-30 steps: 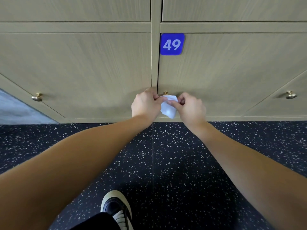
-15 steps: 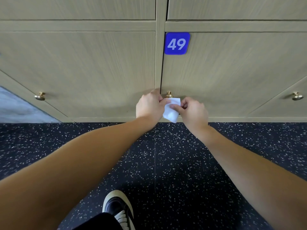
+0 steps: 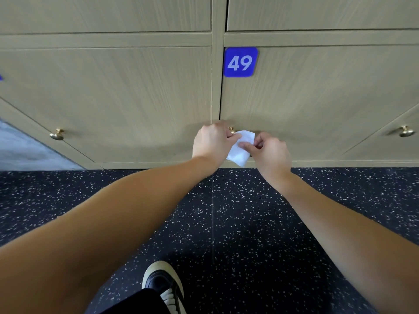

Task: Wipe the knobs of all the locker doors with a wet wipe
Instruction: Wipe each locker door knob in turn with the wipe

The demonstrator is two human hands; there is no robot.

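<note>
Wipe [image 3: 241,147] spread wider since earlier; hands unmoved.

The locker doors [image 3: 136,91] look like pale wood-grain laminate, matt and smooth, with fine vertical streaks. The knobs [image 3: 57,134] are polished brass-coloured metal, glossy with bright highlights; another [image 3: 405,131] shines the same way. The number plate [image 3: 240,62] is smooth blue plastic with a slight sheen. The wipe [image 3: 242,147] is soft white non-woven cloth, matt and creased. The floor [image 3: 249,223] is dark speckled terrazzo-like material, smooth and faintly glossy. The shoe [image 3: 162,282] has glossy black uppers and a matt pale rubber edge.
</note>
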